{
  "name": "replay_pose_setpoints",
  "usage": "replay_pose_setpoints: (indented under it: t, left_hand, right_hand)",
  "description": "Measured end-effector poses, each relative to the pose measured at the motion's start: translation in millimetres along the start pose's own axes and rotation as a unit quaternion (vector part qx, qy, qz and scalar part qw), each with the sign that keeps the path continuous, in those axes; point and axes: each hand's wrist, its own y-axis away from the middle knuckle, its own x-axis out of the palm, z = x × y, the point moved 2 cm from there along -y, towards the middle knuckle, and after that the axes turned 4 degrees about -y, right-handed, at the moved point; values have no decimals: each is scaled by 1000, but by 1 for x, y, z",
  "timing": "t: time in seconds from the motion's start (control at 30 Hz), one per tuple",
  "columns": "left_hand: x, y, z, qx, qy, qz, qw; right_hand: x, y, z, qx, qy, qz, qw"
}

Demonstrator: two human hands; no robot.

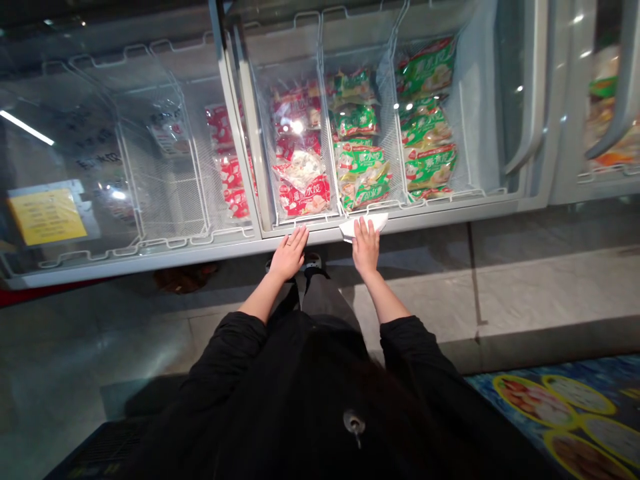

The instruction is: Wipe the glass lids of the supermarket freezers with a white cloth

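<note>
My left hand [290, 253] lies on the front rail [320, 235] of a chest freezer, fingers stretched out and nothing in it. To its right, my right hand [366, 248] holds a folded white cloth [347, 230] pressed under its fingers against the same rail; whether it is cloth or paper is hard to tell. Just beyond the hands, behind glass, red bags of frozen dumplings [303, 193] sit in one wire basket. Green dumpling bags [367, 173] fill the basket beside it, with more green bags [430, 167] further right.
A curved handle [533, 133] stands at the right of the glass lid. Left, a yellow notice [47, 217] is on the glass over wire baskets. A brown object [183, 279] lies on the floor near the freezer's base. Behind at right is a panel with food pictures [537, 400].
</note>
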Motion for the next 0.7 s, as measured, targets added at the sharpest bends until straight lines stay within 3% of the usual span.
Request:
replay_pose_setpoints:
  t: [0.1, 0.2, 0.3, 0.4, 0.5, 0.6, 0.7]
  left_hand:
    - [-1, -2, -2, -3, 10, -1, 1000]
    - [-6, -2, -2, 4, 15, 11, 1000]
    - [-12, 6, 6, 10, 14, 24, 1000]
    - [-16, 26, 19, -11, 5, 14, 1000]
    - [-13, 55, 32, -74, 3, -4, 997]
    - [-8, 86, 42, -126, 6, -8, 992]
    - [-8, 111, 49, -129, 2, -6, 992]
  right_hand:
    - [21, 8, 29, 35, -16, -14, 999]
    - [29, 15, 46, -56, -14, 45, 997]
    - [21, 17, 37, -135, -2, 91, 987]
    - [21, 17, 36, -97, 9, 68, 993]
    - [36, 21, 61, -61, 9, 43, 997]
    - [45, 21, 87, -156, -7, 95, 983]
    - [37, 13, 92, -216, -17, 128, 968]
